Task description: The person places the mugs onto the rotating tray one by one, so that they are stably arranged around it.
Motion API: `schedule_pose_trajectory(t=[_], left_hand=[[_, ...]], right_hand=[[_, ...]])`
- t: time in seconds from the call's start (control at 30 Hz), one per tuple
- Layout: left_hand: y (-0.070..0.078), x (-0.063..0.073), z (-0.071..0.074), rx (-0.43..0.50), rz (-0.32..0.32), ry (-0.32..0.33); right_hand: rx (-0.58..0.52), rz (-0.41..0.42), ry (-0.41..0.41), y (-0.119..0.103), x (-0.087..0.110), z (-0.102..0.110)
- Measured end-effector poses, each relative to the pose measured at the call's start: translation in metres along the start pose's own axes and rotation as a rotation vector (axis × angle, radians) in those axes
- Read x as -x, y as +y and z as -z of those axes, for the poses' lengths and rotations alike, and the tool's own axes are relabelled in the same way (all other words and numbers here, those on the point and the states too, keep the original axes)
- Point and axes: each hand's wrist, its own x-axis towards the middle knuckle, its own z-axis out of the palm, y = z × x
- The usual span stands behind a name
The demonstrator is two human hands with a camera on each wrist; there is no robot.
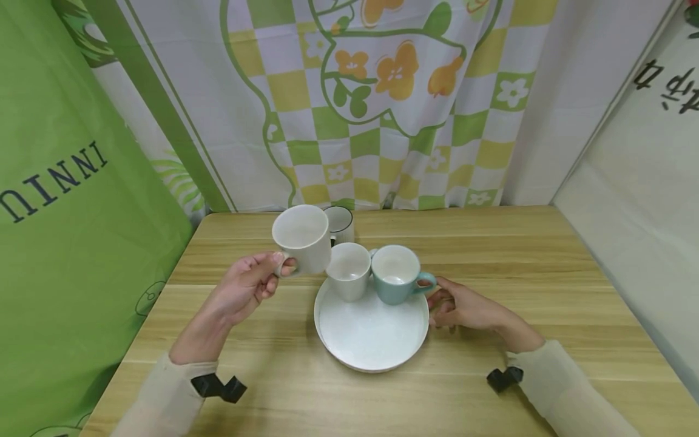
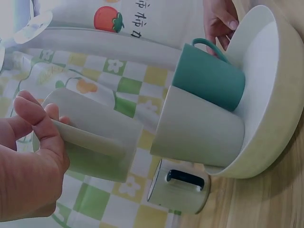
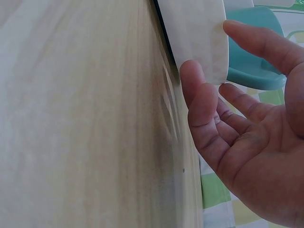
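My left hand (image 1: 248,288) grips a white mug (image 1: 310,246) by its handle and holds it raised, up and left of the round white tray (image 1: 371,340). A second white mug (image 1: 348,276) and a teal mug (image 1: 394,285) stand upright, side by side, at the tray's far edge. The teal mug's handle points right. At the tray's right side my right hand (image 1: 455,306) holds its wall; in the right wrist view the bent fingers (image 3: 203,107) reach the wall's lower part and another fingertip touches the rim.
A white enamel mug (image 2: 178,187) with a dark rim and black handle stands on the wooden table (image 1: 491,261) behind the tray. A patterned curtain (image 1: 393,121) hangs behind the table. A green cloth (image 1: 71,212) is at the left, a pale one (image 1: 639,182) at the right.
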Motion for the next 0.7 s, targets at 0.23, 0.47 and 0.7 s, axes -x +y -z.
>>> schedule_pose_trajectory(t=[0.23, 0.47, 0.7], left_hand=[[-0.001, 0.000, -0.010, 0.012, -0.015, -0.070], [-0.003, -0.002, -0.023, 0.014, -0.013, -0.107], [-0.004, -0.002, -0.036, 0.009, -0.014, -0.140]], right_hand=[[-0.004, 0.007, -0.006, 0.000, 0.000, 0.000], [-0.009, 0.021, -0.014, 0.000, 0.000, 0.000], [-0.002, 0.033, -0.020, 0.001, 0.000, 0.001]])
